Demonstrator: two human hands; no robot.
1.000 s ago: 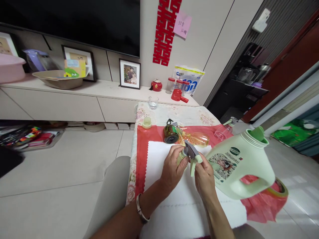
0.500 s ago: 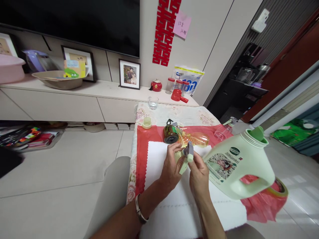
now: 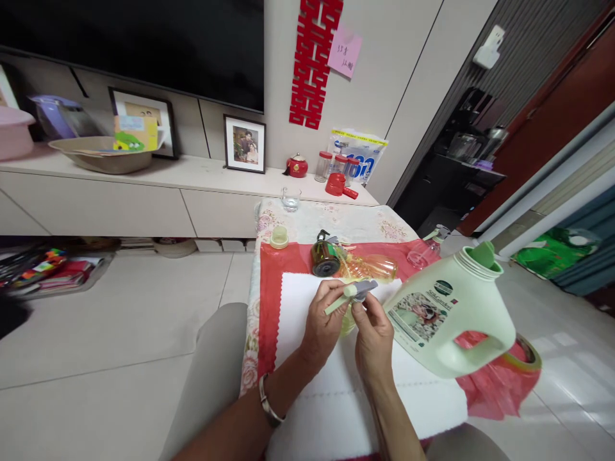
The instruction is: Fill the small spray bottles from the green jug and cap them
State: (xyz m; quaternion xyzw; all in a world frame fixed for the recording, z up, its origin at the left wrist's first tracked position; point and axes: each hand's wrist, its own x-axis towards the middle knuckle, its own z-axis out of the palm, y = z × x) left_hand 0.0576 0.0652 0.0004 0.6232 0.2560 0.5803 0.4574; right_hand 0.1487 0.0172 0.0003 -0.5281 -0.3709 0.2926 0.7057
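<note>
My left hand (image 3: 321,324) is wrapped round a small yellowish spray bottle (image 3: 346,321) over the white cloth (image 3: 298,301). My right hand (image 3: 371,333) pinches the bottle's grey and pale green trigger sprayer head (image 3: 356,292) from the right. The bottle's body is mostly hidden by my fingers. A large pale green detergent jug (image 3: 451,314) with its cap off stands just right of my hands.
A dark green pump bottle (image 3: 325,255) and an orange plastic bottle (image 3: 375,266) lie on the red cloth (image 3: 283,259) beyond my hands. A green cap (image 3: 278,238) and a glass (image 3: 291,198) sit farther back. A tape roll (image 3: 526,352) lies at the right edge.
The sprayer head has turned: its green trigger pointed down before and now points left. My hands moved slightly left, and the view shifted a little.
</note>
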